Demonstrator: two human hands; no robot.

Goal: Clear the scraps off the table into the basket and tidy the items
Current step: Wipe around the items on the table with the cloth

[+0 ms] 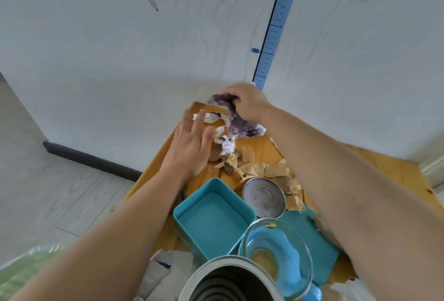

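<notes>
1. Two bare hands work at the far end of the wooden table [262,149]. The right hand [247,101] has its fingers clenched around a crumpled purple-stained paper wad [236,122], which trails down from the fist toward the tabletop. The left hand [192,142] is released, fingers spread flat, taking hold of nothing.
2. Just past the left fingertips lie two smaller white crumpled scraps with blue print [211,116], one beyond the fingers and one beside the thumb.
3. Between the hands and nearer the wrists sits a loose heap of torn brown paper pieces [271,169]; too many overlap to count.
4. Judged by look, all of this is light, soft and crushable, nothing fragile. The wads should bunch easily in a fist; the flat brown pieces would likely be better swept together with the open palm than pinched singly.
5. Under the forearms: one teal rectangular tray [211,216], two metal cans [264,197], one glass bowl [276,247].
6. No basket can be identified with certainty; a green-lined edge shows at lower left.
</notes>
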